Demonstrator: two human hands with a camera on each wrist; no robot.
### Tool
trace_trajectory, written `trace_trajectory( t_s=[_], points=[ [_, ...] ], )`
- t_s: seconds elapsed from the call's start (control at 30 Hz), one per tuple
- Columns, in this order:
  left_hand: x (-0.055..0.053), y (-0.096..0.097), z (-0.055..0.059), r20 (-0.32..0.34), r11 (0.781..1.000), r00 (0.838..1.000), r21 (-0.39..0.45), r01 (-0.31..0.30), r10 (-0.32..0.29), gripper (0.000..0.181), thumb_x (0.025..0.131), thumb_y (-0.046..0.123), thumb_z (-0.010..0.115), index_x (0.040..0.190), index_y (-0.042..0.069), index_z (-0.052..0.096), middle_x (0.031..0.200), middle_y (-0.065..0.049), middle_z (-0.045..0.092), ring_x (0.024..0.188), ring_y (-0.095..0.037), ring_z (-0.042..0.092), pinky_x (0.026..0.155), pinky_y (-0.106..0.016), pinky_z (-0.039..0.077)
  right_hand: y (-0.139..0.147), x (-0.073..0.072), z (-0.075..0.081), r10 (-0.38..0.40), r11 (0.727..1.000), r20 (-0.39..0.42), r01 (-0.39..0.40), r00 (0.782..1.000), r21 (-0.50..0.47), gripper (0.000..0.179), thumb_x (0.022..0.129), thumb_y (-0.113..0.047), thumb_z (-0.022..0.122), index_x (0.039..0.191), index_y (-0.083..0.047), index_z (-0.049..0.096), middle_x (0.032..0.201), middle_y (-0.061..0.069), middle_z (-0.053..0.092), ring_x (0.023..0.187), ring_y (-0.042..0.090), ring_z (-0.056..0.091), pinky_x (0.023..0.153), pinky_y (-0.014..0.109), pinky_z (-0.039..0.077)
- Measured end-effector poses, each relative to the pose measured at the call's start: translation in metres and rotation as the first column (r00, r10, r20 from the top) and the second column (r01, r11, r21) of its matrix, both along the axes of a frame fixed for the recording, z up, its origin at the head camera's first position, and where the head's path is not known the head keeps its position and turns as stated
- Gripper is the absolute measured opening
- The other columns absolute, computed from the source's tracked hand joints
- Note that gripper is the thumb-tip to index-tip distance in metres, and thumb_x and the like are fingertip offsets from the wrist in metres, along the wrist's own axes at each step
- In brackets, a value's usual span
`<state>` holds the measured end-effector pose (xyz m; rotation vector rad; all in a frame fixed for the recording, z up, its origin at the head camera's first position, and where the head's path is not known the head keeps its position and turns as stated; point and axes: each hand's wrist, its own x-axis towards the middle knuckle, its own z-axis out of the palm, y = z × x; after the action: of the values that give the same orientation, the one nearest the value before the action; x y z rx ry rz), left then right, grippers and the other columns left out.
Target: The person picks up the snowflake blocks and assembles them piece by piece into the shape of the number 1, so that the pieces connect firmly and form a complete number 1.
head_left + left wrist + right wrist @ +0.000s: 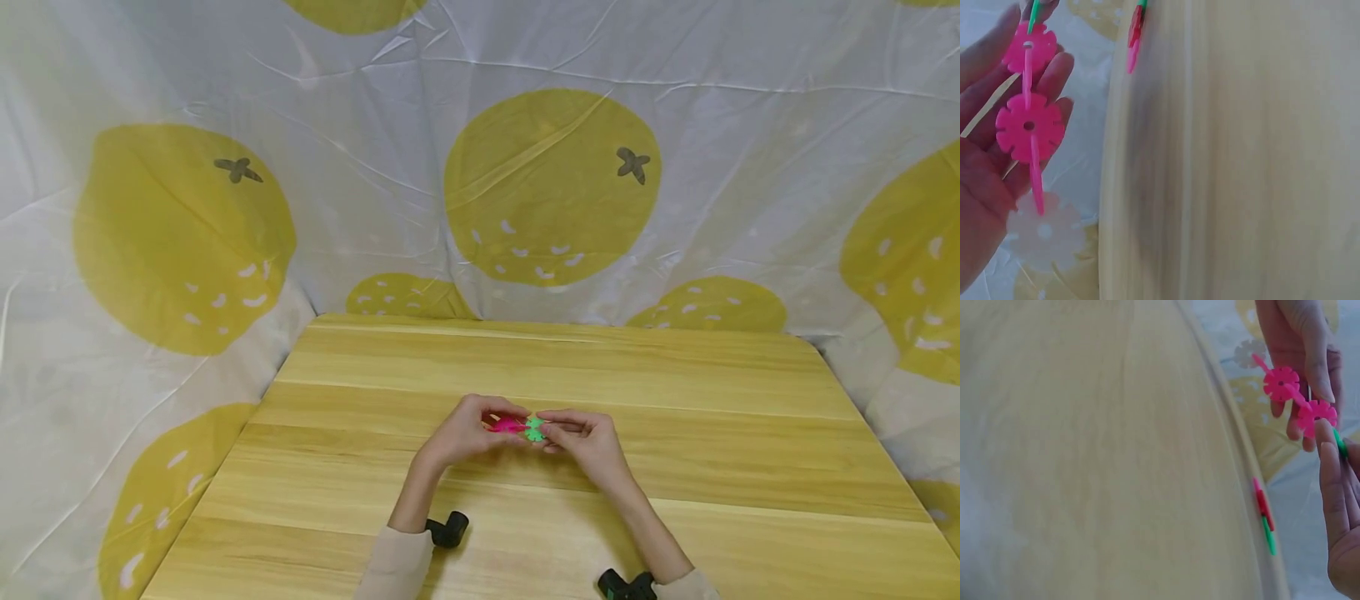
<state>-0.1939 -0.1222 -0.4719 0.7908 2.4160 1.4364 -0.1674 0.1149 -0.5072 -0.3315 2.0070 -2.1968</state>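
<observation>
A chain of interlocked snowflake discs stretches between my two hands above the table. In the head view its pink disc [507, 426] sits by my left hand [467, 433] and a green disc [534, 429] by my right hand [596, 442]. The left hand holds the chain, fingers spread behind the notched pink discs [1030, 128] and thumb along the side. A translucent whitish disc [1046, 231] ends the chain near the left palm. Pinched between right thumb and fingers, the green disc [1340, 444] is seen edge-on against the nearest pink disc [1317, 417].
A thin pink, red and green piece [1264, 512] shows near the table's edge in both wrist views. The wooden table [675, 375] has curtains with printed yellow fruit [555, 192] behind and beside it. Black devices [447, 530] are worn at both wrists.
</observation>
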Motion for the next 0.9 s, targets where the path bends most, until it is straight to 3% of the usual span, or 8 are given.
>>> trace_trajectory(
  t_s=[0.17, 0.37, 0.6, 0.9],
  points=[
    [0.001, 0.008, -0.002, -0.002, 0.998, 1.0, 0.054, -0.028, 0.028, 0.03, 0.089, 0.013, 0.083, 0.118, 0.008, 0.078, 0.114, -0.009, 0.078, 0.1, -0.022, 0.069, 0.082, -0.023, 0.055, -0.001, 0.0, 0.0, -0.022, 1.0, 0.056, 0.023, 0.998, -0.021, 0.033, 0.098, -0.008, 0.071, 0.122, 0.015, 0.068, 0.101, 0.016, 0.08, 0.081, 0.016, 0.079, 0.074, 0.031, 0.064],
    [0.002, 0.012, -0.004, 0.036, 0.991, 0.997, 0.112, -0.078, 0.075, 0.027, 0.086, 0.01, 0.084, 0.113, 0.006, 0.08, 0.113, -0.013, 0.079, 0.103, -0.026, 0.071, 0.08, -0.021, 0.056, -0.004, 0.0, -0.001, -0.033, 0.998, 0.079, 0.037, 0.996, -0.047, 0.034, 0.097, -0.009, 0.072, 0.122, 0.015, 0.068, 0.097, 0.012, 0.081, 0.08, 0.016, 0.079, 0.074, 0.031, 0.064],
    [0.002, 0.014, -0.005, 0.069, 0.985, 0.989, 0.106, -0.134, 0.127, 0.027, 0.083, 0.011, 0.088, 0.109, 0.007, 0.082, 0.111, -0.012, 0.079, 0.096, -0.018, 0.069, 0.075, -0.02, 0.055, -0.006, 0.0, -0.003, -0.063, 0.996, 0.092, 0.069, 0.994, -0.057, 0.035, 0.097, -0.01, 0.073, 0.121, 0.015, 0.068, 0.097, 0.013, 0.081, 0.08, 0.017, 0.079, 0.074, 0.031, 0.064],
    [0.001, 0.012, -0.004, 0.05, 0.98, 0.983, 0.085, -0.178, 0.174, 0.022, 0.082, 0.01, 0.088, 0.104, 0.009, 0.083, 0.107, -0.011, 0.08, 0.087, -0.014, 0.065, 0.067, -0.019, 0.052, 0.0, -0.002, 0.001, -0.123, 0.992, 0.129, 0.123, 0.984, 0.008, 0.038, 0.096, -0.015, 0.074, 0.123, 0.011, 0.068, 0.097, 0.008, 0.081, 0.08, 0.02, 0.078, 0.074, 0.036, 0.064]
  ],
)
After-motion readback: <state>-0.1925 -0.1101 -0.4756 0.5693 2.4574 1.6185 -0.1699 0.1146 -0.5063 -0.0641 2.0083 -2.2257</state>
